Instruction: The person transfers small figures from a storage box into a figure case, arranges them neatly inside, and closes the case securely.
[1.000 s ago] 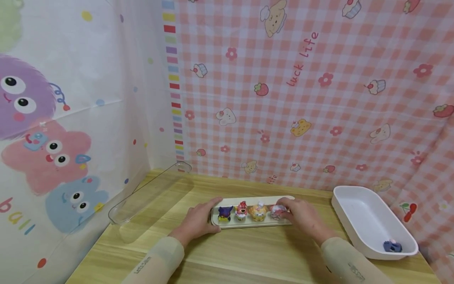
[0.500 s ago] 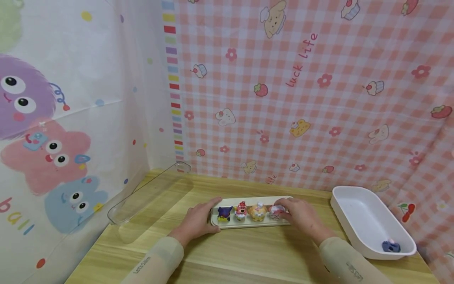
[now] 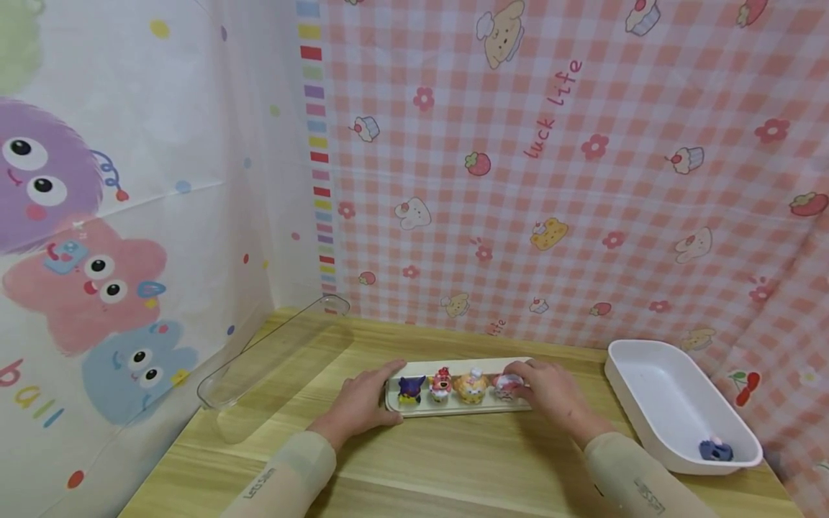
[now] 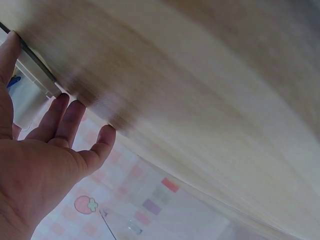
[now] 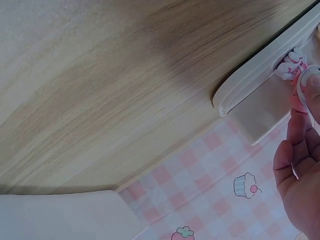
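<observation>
In the head view a long cream tray (image 3: 463, 412) lies on the wooden table, with figurines standing in a row in it. From the left come a purple figurine (image 3: 409, 390), a red-and-white figurine (image 3: 441, 386) and an orange one (image 3: 472, 387). The left hand (image 3: 359, 399) grips the tray's left end, thumb at the front side and fingers behind. At the tray's right end, the right hand (image 3: 560, 396) pinches a pink-and-white figurine (image 5: 291, 65) between thumb and finger. That figurine is partly hidden by the fingers.
A white plastic basin (image 3: 673, 403) stands at the right, holding a small dark blue figurine (image 3: 716, 450). To the left, a clear long cover (image 3: 278, 360) sits on the table (image 3: 414, 467). Patterned cloths hang behind and at both sides.
</observation>
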The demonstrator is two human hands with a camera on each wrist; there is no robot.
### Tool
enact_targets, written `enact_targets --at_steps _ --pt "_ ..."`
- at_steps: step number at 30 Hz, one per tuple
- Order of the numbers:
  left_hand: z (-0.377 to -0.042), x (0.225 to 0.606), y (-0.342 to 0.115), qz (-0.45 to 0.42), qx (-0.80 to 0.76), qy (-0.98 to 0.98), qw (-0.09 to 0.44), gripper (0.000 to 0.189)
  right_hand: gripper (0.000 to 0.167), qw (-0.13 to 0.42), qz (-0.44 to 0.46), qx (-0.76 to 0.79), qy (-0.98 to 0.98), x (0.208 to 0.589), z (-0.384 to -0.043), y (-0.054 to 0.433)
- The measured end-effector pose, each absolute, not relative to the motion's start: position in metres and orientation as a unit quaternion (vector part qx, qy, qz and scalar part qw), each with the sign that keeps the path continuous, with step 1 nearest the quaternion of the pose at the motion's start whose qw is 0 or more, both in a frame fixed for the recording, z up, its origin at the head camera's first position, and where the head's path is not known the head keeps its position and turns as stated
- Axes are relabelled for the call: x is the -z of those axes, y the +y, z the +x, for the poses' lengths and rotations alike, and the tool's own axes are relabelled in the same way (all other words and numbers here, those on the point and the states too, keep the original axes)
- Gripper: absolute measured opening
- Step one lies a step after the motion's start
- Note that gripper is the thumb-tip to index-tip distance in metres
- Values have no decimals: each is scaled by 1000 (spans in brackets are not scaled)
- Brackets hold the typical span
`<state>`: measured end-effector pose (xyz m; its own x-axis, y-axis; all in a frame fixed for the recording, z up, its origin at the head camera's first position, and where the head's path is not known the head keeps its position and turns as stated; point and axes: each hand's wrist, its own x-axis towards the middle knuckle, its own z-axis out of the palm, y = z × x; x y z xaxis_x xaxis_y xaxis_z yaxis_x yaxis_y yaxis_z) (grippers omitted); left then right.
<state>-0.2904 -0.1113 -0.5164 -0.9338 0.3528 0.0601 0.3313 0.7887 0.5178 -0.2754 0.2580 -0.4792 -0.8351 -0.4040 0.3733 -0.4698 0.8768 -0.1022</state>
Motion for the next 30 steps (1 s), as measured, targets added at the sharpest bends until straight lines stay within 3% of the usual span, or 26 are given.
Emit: enact_targets --at_steps 30 --pt "-290 516 -111 177 -271 946 24 100 56 136 220 -106 -960 479 -276 259"
